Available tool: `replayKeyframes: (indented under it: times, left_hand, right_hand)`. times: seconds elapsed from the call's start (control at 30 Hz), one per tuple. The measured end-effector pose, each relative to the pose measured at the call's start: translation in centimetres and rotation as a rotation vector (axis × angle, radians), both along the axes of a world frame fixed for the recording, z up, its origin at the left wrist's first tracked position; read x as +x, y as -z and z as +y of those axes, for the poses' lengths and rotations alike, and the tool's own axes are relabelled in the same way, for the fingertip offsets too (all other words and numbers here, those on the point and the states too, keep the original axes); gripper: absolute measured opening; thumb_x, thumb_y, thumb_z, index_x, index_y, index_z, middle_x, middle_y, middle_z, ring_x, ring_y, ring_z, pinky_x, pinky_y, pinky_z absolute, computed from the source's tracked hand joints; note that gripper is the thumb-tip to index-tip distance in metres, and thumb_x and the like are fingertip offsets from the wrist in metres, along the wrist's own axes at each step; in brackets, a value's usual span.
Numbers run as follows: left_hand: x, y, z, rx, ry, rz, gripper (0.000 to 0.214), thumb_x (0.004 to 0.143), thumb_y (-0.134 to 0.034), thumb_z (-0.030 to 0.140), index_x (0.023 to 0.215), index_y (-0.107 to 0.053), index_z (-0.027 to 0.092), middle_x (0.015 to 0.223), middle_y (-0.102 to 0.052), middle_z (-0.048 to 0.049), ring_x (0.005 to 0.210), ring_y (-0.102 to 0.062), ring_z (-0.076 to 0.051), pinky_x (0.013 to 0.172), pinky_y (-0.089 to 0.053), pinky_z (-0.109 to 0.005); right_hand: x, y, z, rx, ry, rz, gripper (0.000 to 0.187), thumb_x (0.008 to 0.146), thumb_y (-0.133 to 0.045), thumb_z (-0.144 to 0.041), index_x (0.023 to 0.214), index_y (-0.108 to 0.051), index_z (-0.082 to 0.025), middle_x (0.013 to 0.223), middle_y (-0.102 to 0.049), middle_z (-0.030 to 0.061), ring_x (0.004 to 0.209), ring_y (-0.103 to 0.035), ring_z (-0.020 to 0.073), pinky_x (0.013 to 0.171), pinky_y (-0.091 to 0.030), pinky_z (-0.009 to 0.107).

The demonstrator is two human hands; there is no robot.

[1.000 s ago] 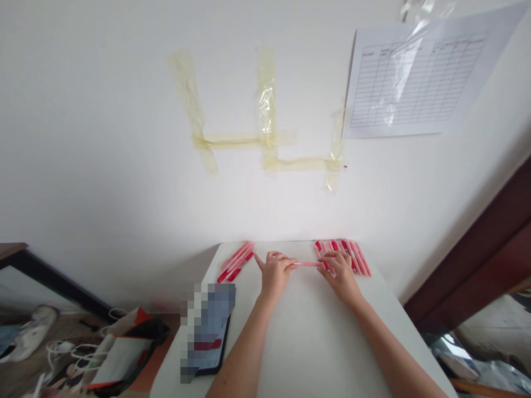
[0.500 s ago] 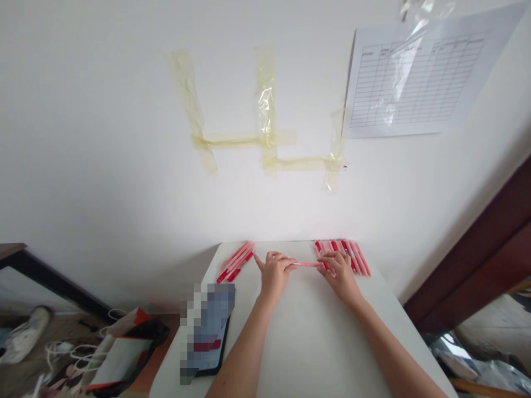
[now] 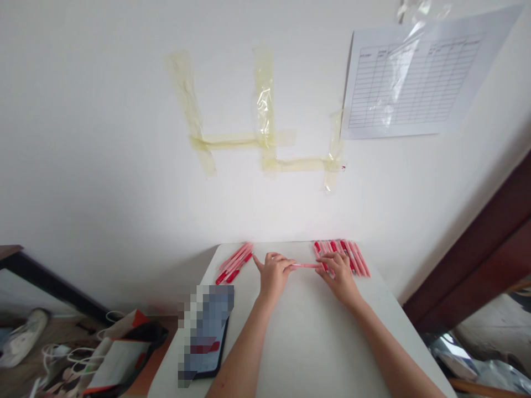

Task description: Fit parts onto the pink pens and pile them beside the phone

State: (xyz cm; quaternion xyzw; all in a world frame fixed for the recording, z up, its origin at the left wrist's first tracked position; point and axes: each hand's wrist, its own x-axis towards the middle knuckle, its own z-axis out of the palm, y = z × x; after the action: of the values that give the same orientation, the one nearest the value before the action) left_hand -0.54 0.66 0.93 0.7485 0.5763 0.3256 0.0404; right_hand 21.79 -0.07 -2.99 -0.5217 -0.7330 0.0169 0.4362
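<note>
Between my two hands a pink pen [image 3: 306,266] is stretched sideways just above the white table [image 3: 315,342]. My left hand [image 3: 274,276] pinches its left end, and my right hand [image 3: 341,276] has its right end between thumb and fingers. Behind the right hand lies a row of several pink and red pens [image 3: 360,260], partly covered by the fingers. To the left of my left hand, a smaller bunch of pink and red pens [image 3: 234,262] rests slantwise near the table's back corner.
A phone [image 3: 211,337], its screen blurred out, lies at the table's left edge. The table's back meets a white wall with yellowish tape [image 3: 265,105] and a taped printed sheet [image 3: 410,83]. An open bag or box [image 3: 120,354] and cables stand on the floor at left.
The hands and the pen between them hold almost the same pose. Only a very slight shift of the whole view shows.
</note>
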Motion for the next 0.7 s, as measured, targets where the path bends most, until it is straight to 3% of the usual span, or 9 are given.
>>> replayKeyframes:
  times: [0.2, 0.53, 0.7]
  left_hand:
    - [-0.02, 0.02, -0.02, 0.005, 0.012, -0.017, 0.012, 0.083, -0.070, 0.038, 0.092, -0.075, 0.044, 0.091, -0.074, 0.0051, 0.108, -0.054, -0.021, 0.111, 0.013, -0.070]
    - [-0.06, 0.01, -0.06, -0.003, 0.005, 0.001, 0.012, 0.083, -0.070, 0.038, 0.092, -0.074, 0.044, 0.092, -0.075, 0.0051, 0.108, -0.055, -0.021, 0.111, 0.011, -0.070]
    - [-0.03, 0.10, -0.08, 0.013, 0.007, 0.002, 0.012, 0.083, -0.069, 0.038, 0.092, -0.075, 0.044, 0.092, -0.075, 0.0049, 0.107, -0.055, -0.021, 0.111, 0.011, -0.071]
  right_hand:
    - [0.12, 0.23, 0.23, 0.009, -0.001, -0.011, 0.029, 0.095, -0.049, -0.044, 0.087, -0.070, -0.026, 0.111, -0.061, 0.0090, 0.111, -0.048, 0.0296, 0.094, -0.046, 0.051]
    - [0.03, 0.04, -0.04, 0.000, -0.007, -0.001, 0.025, 0.092, -0.055, -0.046, 0.105, -0.069, -0.029, 0.112, -0.061, 0.0080, 0.114, -0.047, 0.0290, 0.097, -0.045, 0.050]
    - [0.11, 0.41, 0.26, 0.010, -0.003, -0.021, 0.026, 0.094, -0.052, -0.043, 0.087, -0.071, -0.026, 0.112, -0.062, 0.0086, 0.111, -0.048, 0.0298, 0.093, -0.046, 0.051]
